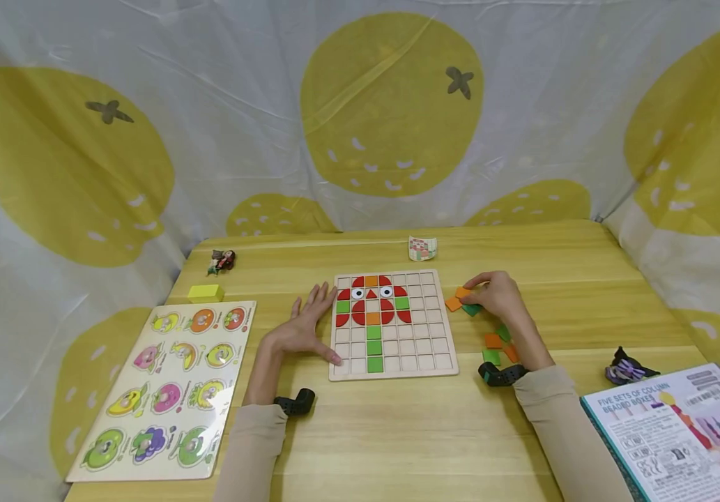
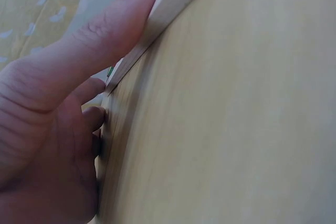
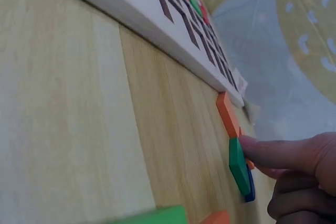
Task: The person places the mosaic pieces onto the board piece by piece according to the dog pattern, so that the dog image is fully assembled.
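A square wooden grid board point(image 1: 420, 341) lies in the middle of the table. Red, green, orange and white tiles on it form a figure with two eyes and a green stem point(image 1: 375, 348). Spread at the board's left edge is my left hand point(image 1: 300, 329), thumb on the near corner and fingertips at the far left side. My right hand point(image 1: 499, 296), to the right of the board, pinches an orange square tile point(image 1: 463, 293) with thumb and fingertips. Beside it are another orange tile point(image 1: 453, 304) and a dark green tile point(image 3: 239, 166), with a blue one point(image 3: 250, 186) partly hidden.
More green and orange tiles point(image 1: 493, 340) lie by my right wrist. At left are a fruit puzzle board point(image 1: 168, 373) and a yellow block point(image 1: 205, 293). A small pattern card point(image 1: 422, 249) stands behind the grid board. A boxed toy point(image 1: 673, 425) lies at right.
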A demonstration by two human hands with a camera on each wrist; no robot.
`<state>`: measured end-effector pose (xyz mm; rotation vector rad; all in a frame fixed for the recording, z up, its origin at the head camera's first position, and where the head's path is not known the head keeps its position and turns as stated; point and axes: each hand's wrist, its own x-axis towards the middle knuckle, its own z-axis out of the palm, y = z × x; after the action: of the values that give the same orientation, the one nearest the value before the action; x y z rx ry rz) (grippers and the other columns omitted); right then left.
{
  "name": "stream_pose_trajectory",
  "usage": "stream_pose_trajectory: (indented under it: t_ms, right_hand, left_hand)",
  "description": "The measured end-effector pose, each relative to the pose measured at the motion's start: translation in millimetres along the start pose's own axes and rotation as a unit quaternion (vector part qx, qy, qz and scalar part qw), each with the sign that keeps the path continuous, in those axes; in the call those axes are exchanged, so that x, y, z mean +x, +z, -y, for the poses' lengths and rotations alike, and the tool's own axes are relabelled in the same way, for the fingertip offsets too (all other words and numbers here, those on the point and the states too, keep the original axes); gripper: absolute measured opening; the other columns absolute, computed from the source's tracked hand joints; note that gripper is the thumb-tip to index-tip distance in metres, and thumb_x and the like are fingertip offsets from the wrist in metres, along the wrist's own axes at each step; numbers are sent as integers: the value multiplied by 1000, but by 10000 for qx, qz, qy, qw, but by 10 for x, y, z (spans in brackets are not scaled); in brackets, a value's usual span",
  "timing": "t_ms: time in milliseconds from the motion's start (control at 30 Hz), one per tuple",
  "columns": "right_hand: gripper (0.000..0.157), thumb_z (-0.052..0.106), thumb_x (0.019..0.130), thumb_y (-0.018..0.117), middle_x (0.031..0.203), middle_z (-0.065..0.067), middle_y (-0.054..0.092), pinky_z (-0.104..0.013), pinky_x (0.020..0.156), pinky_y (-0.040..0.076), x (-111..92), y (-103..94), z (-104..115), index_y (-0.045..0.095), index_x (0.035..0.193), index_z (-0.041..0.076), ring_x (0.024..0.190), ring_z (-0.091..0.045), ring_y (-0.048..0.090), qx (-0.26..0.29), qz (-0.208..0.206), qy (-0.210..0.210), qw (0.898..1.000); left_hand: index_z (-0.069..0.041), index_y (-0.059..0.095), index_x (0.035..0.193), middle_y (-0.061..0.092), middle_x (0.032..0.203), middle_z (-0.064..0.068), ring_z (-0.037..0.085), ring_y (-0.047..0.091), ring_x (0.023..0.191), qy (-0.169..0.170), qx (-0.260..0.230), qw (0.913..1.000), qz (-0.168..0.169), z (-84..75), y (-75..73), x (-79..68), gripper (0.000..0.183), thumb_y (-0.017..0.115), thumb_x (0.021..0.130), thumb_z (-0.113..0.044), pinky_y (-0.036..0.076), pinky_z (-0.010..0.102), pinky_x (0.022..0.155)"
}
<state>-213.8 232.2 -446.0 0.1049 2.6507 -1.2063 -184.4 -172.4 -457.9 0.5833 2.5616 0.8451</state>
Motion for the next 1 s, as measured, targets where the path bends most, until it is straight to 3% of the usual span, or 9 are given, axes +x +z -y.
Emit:
stream_pose_trajectory:
  t_ms: [200, 300, 433, 600, 1000]
  right_hand:
    - [30, 23, 83, 76, 54, 4, 37, -24, 47, 30, -58, 106, 185, 70, 106, 5, 49, -13, 32, 186, 380, -421, 9982]
    - [28, 23, 81, 78, 54, 3, 33, -24, 47, 26, -160, 303, 381, 72, 104, 8, 50, -13, 30, 394, 881, -755, 9925]
    - [25, 24, 74, 83, 57, 3, 38, -22, 50, 25, -301, 646, 594, 76, 96, 13, 53, -12, 33, 194, 1345, -1018, 9855]
    - [21, 22, 70, 86, 57, 1, 42, -23, 52, 26, -378, 920, 709, 76, 88, 17, 55, -14, 37, -51, 1117, -1051, 9882]
    - [19, 20, 73, 84, 52, 4, 36, -20, 49, 23, -371, 999, 671, 79, 92, 20, 53, -12, 31, 370, 1168, -1138, 9859]
  left_hand:
    - [-16, 3, 157, -11, 164, 10, 31, -16, 151, -24, -41, 10000, -13, 1, 13, -21, 140, 91, 53, -48, -13, 59, 118]
    - [-16, 2, 157, -11, 164, 10, 31, -16, 151, -25, 14, 10000, -3, -1, 24, -31, 140, 91, 54, -49, -12, 59, 118]
    - [-16, 2, 157, -11, 163, 12, 32, -15, 151, 17, 20, 10000, 24, -2, 43, -29, 139, 90, 54, -50, -12, 60, 118]
    - [-17, 3, 157, -10, 164, 10, 31, -16, 151, -53, -30, 10000, -14, -21, 29, -51, 139, 91, 54, -48, -13, 59, 118]
    - [-16, 3, 157, -10, 164, 12, 33, -15, 151, 34, 44, 10000, -19, 5, 25, 0, 139, 90, 54, -50, -11, 62, 117]
